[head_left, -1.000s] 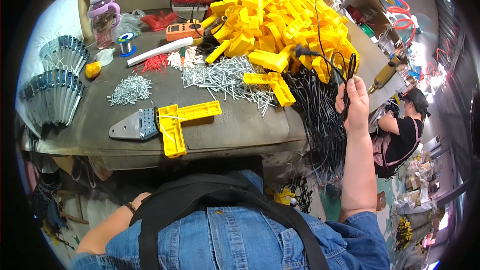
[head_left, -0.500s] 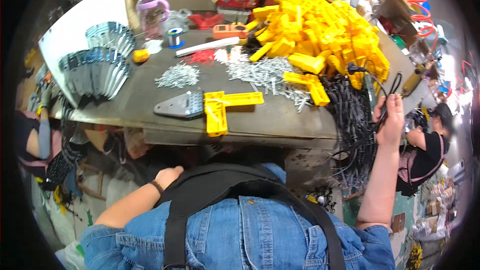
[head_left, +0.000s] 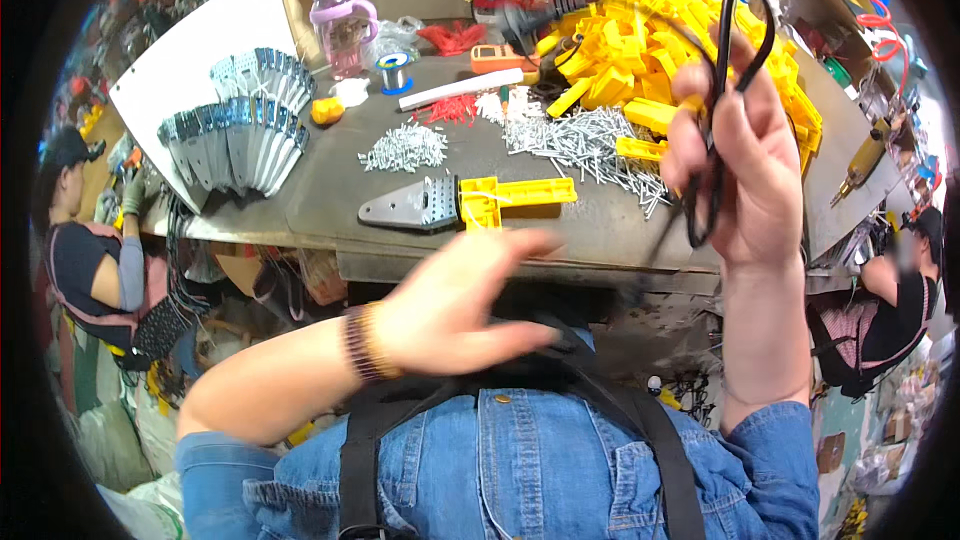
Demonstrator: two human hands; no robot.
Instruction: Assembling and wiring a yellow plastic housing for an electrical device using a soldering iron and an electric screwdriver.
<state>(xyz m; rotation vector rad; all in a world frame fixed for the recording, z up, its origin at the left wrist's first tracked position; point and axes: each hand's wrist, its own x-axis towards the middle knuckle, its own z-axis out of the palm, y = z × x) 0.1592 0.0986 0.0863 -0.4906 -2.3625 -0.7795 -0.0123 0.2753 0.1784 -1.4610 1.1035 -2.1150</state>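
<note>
My right hand point(head_left: 765, 155) is raised over the front right of the bench, its fingers closed around a looped black power cord point(head_left: 725, 35). A dark plug point(head_left: 540, 18), smeared by motion, swings out at the far side, apparently on this cord. My left hand point(head_left: 455, 295), with a beaded bracelet at the wrist, reaches across in front of the bench edge; its fingers are spread and nothing is in them. Just beyond it lies a perforated grey metal plate point(head_left: 410, 208) set in a yellow plastic shell point(head_left: 525, 194), whose lower part my left hand hides.
A big heap of yellow plastic shells point(head_left: 625, 50) stands behind my right hand. Screws point(head_left: 585, 145) lie in two piles mid-bench. Fanned metal plates point(head_left: 235, 145), a solder spool point(head_left: 394, 73) and a lidded bottle point(head_left: 341, 25) stand at left. People work on both sides.
My right hand has lifted the cord off the black bundle and brought it inward and closer. My left hand has risen from my lap toward the middle, opening out.
</note>
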